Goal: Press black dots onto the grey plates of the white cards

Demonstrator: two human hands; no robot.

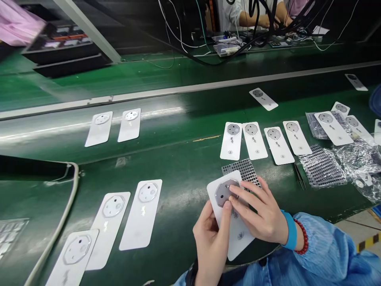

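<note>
My left hand (211,238) grips a white phone back cover (235,234) from below, its thumb on the grey octagonal camera ring (224,191). My right hand (262,212) lies over the cover, fingers pressing on the ring's right side. Just behind the cover lies a small perforated tray of tiny parts (241,170). A blue cuff and a red bead bracelet (301,237) sit on my right wrist.
Several white covers lie on the green belt (184,167): a row ahead (262,141), more at the right on bags of parts trays (324,167), two at mid-left (114,127), three at lower left (119,222). Tweezers (299,176) lie beside the trays. Another person's hands (264,18) work across the line.
</note>
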